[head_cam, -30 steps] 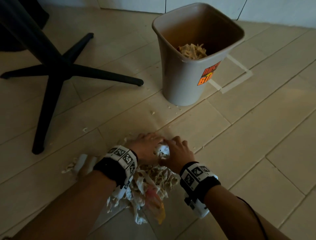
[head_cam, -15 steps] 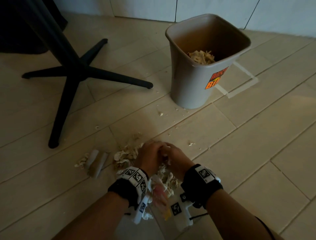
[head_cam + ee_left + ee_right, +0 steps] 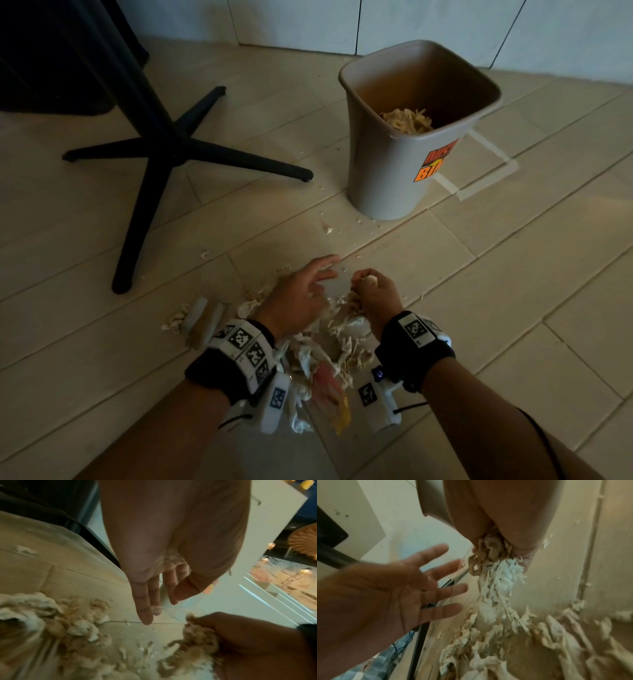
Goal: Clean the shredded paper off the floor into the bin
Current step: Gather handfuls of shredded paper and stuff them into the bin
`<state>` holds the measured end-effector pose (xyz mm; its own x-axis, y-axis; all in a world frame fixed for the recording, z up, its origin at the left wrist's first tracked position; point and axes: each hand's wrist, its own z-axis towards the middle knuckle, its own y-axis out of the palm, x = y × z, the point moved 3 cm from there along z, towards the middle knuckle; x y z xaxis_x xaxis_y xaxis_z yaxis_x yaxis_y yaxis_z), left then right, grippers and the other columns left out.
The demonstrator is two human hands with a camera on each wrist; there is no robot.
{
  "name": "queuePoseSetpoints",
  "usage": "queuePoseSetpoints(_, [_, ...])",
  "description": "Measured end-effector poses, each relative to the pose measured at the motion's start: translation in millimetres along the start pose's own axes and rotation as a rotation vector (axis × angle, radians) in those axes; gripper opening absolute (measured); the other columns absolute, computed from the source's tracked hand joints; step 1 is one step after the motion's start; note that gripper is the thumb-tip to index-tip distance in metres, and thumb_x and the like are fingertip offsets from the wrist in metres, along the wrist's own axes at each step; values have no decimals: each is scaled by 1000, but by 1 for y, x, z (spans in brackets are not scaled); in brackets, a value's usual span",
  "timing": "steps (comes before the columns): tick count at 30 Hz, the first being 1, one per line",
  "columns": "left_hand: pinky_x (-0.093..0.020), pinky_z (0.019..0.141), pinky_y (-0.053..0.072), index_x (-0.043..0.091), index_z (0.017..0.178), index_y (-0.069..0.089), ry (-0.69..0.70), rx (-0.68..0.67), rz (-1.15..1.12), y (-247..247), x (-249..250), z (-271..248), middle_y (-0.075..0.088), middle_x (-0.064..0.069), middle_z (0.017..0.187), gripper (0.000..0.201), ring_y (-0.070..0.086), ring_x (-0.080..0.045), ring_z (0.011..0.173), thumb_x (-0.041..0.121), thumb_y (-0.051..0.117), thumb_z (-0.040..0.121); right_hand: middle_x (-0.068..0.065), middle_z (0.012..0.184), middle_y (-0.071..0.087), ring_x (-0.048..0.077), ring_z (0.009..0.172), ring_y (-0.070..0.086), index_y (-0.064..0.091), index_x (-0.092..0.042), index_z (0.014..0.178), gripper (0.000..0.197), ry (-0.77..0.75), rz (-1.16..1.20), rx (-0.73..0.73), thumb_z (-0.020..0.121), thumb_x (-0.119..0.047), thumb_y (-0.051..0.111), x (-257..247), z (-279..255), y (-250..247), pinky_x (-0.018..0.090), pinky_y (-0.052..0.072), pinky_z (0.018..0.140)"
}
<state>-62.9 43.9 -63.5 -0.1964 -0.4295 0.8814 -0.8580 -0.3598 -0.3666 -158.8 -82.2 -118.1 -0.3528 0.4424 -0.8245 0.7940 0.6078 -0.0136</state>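
The right hand point(image 3: 375, 294) is clenching a tuft of shredded paper point(image 3: 498, 566), strands trailing out below the curled fingers, while the left hand point(image 3: 298, 298) is hovering beside it with fingers spread and holding nothing. The rest of the shredded paper point(image 3: 329, 346) is lying in a loose heap on the floor point(image 3: 513, 308) between the two wrists, with stray flecks scattered toward the bin point(image 3: 387, 178), which is standing well beyond the heap near the wall and already carrying some shreds inside. This stuff is looking feather-light, soft and springy (the sort that sheds bits from any loose fist), so a pinch at the edge is likely to leak; better to be scooping from underneath with both hands cupped together, squeezing the clump before lifting.
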Motion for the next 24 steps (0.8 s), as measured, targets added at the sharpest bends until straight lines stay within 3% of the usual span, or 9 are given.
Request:
queuePoseSetpoints(2, [-31,98,50,28,137,51,-34,171,169,-23,-17,3,62,3,131,51,59,-14,117,5,53,91,3,60,49,16,49,45,57,-14,71,28,0,-31,-26,92,-1,44,-4,-1,-3,20,37,46])
queuePoseSetpoints(4, [-38,105,45,30,139,48,-147,212,432,-41,-40,8,56,-1,139,52,53,-23,127,19,59,89,2,58,48,16,49,44,55,-14,67,29,11,-71,-45,91,-1,44,-5,-2,-5,19,36,44])
queuePoseSetpoints(7, [-51,115,28,46,148,22,-450,-51,660,-51,-74,4,15,-1,162,81,19,-37,146,50,67,81,4,56,42,18,44,41,47,-15,59,28,76,-76,-65,85,-7,48,-4,-4,-4,21,34,45])
queuePoseSetpoints(10, [-52,115,26,54,147,15,-497,-164,683,-43,-85,-10,3,2,164,93,14,-39,146,65,69,72,3,59,49,18,47,47,54,-16,65,24,143,-76,-107,88,-22,58,-7,-10,-2,24,39,49])
queuePoseSetpoints(13, [-48,113,31,50,145,30,-453,-62,747,-22,-83,-20,17,1,159,71,21,-35,142,56,64,83,5,60,51,13,47,50,58,-9,72,16,60,-143,-124,88,-9,59,-9,-15,0,17,41,45])
queuePoseSetpoints(16, [-40,100,46,36,134,53,-314,86,739,-3,-81,-24,42,0,141,46,42,-27,124,34,65,89,4,57,42,9,39,45,47,-14,66,30,-13,-172,-120,84,10,48,-3,-17,2,16,38,40])
queuePoseSetpoints(19, [-35,86,52,24,112,70,-222,164,735,3,-75,-28,59,0,121,23,60,-25,105,21,64,90,4,62,44,17,53,44,45,-18,68,34,-55,-192,-137,82,13,40,4,-19,5,21,37,44])
queuePoseSetpoints(21, [-34,80,53,19,98,74,-213,191,703,2,-67,-30,65,-3,109,16,64,-26,97,15,63,88,5,64,49,17,53,46,49,-18,70,34,-73,-219,-164,82,12,36,7,-22,7,20,37,44])
queuePoseSetpoints(24, [-36,79,57,21,97,77,-171,283,562,-8,-53,-29,73,-3,99,19,68,-23,90,12,69,83,4,58,50,15,45,43,54,-16,69,36,-74,-259,-171,83,9,33,6,-26,11,17,35,41])
